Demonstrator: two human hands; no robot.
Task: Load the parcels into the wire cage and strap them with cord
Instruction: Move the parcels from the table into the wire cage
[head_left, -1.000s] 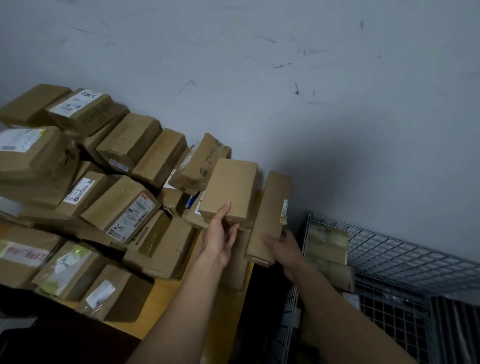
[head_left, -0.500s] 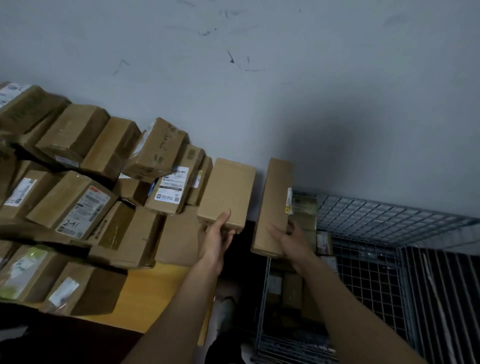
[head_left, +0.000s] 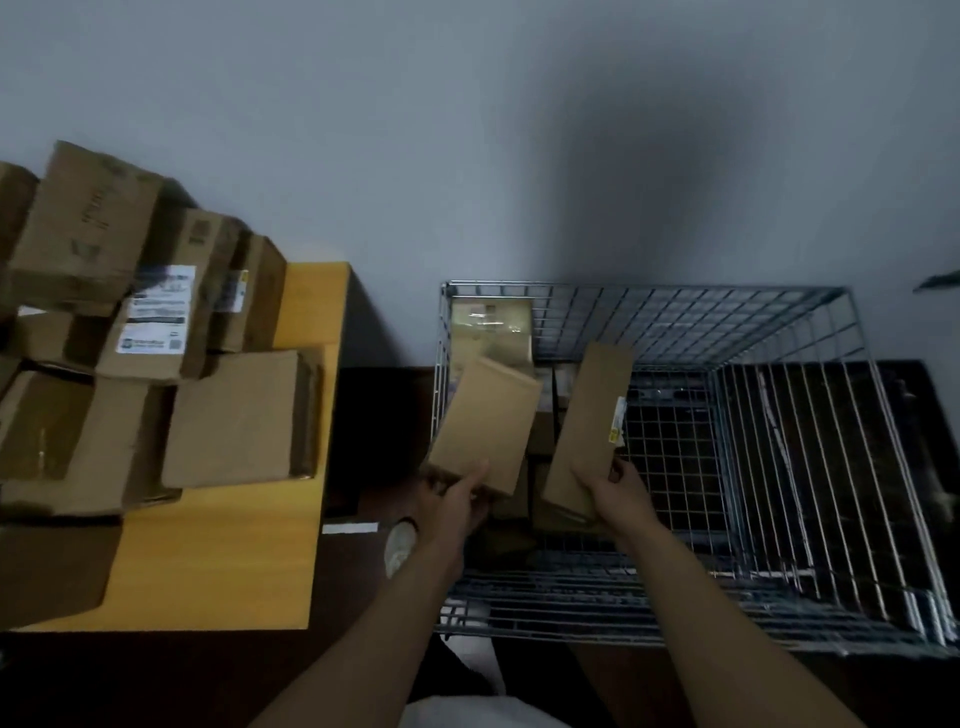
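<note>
Head view: the left hand (head_left: 454, 501) grips a wide box (head_left: 485, 423) by its near edge, thumb on top and fingers curled beneath, holding it tilted over the left side of the cage (head_left: 675, 288). Just beside it, the right hand (head_left: 621, 496) grips a narrow box (head_left: 589, 421) the same way (a yellow-and-white label (head_left: 618, 428) runs along its right edge), also tilted above the cage. The cage stands on the floor (head_left: 374, 415) against the wall (head_left: 467, 130), with a few parcels (head_left: 491, 322) stacked in its far-left corner. Left of it, a pile (head_left: 156, 322) of boxes crowds the yellow tabletop (head_left: 218, 561).
</note>
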